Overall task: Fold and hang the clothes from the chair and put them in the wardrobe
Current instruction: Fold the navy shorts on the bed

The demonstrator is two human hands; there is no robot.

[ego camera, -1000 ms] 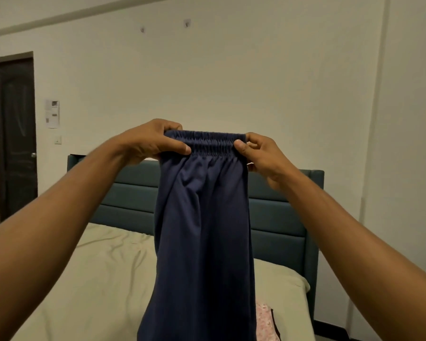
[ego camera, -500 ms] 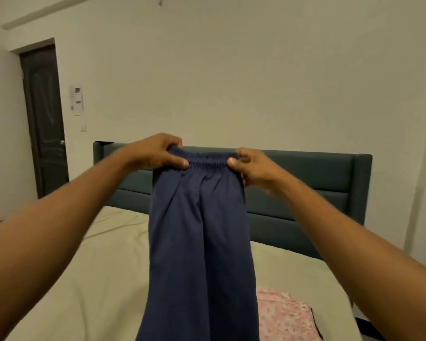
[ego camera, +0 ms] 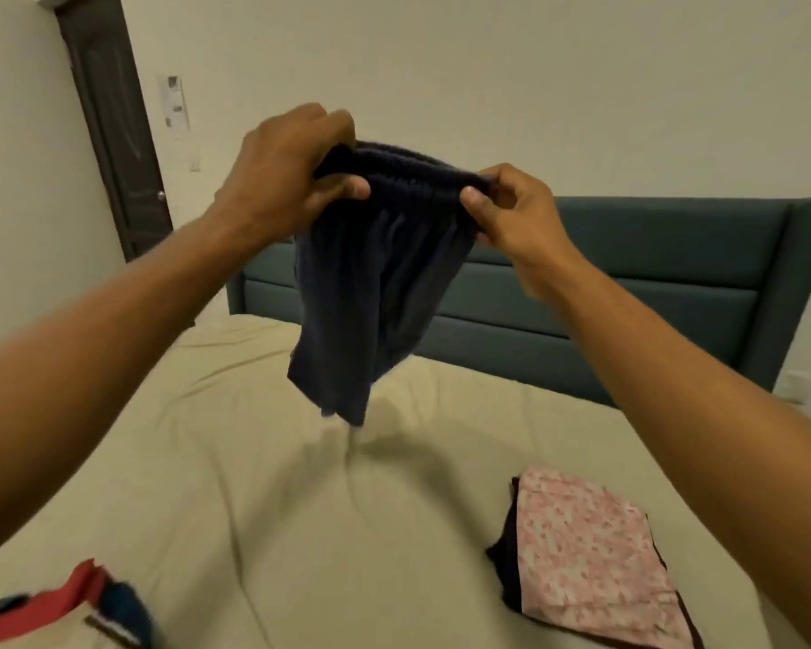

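Hands hold a dark navy garment (ego camera: 385,274) up in the air above the bed (ego camera: 254,484) in the head view. The left hand (ego camera: 286,175) pinches one end of its gathered elastic waistband, thumb in front and fingers (ego camera: 328,121) curled over the top; the right hand (ego camera: 511,213) pinches the other end between thumb and curled fingers. The cloth hangs blurred from the waistband, its lower edge clear of the cream sheet. On the bed to the right lies a folded pink patterned garment (ego camera: 591,559) on top of a dark folded piece (ego camera: 504,564). At the lower left corner sits a heap of red and blue clothes (ego camera: 66,606). Behind the bed stand a teal padded headboard (ego camera: 628,274) and a pale wall, with a dark door (ego camera: 113,124) at the left.
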